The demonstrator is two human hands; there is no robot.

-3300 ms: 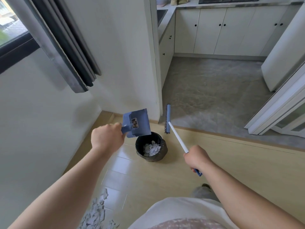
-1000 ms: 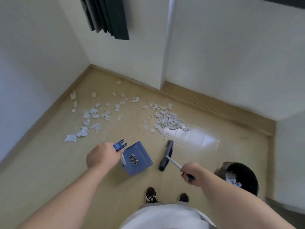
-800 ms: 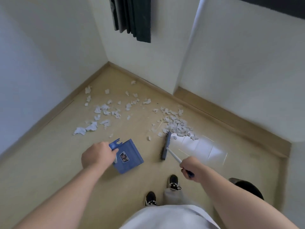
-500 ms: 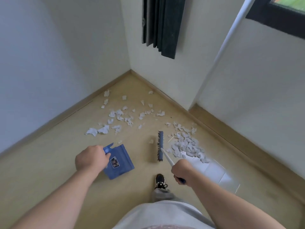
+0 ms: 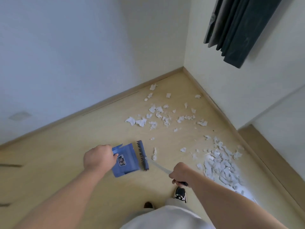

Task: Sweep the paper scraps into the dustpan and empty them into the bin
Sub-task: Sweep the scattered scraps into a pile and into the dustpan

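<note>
1. The floor of this corner carries the paper scraps in two spreads: a loose scatter toward the corner and a dense heap near the right skirting. The bin is out of view. A hard stroke could fling these light pieces wider or jam them against the skirting.
2. The heap lies close to the person's shoe. A careless step could tread scraps flat and drag them off.
3. The dustpan is well apart from both spreads, and I cannot tell whether its lip meets the floor. If the lip sits raised, scraps would likely slide beneath it.
4. The brush has its head just beside the dustpan's edge with no scraps between them. A stroke from here would gather nothing.
5. The left hand has its fingers curled round the dustpan's handle. The right hand has its fingers clamped on the far end of the brush's handle, a grip that probably steers the head loosely.
6. One stray scrap lies near the brush head and is easily missed.
</note>
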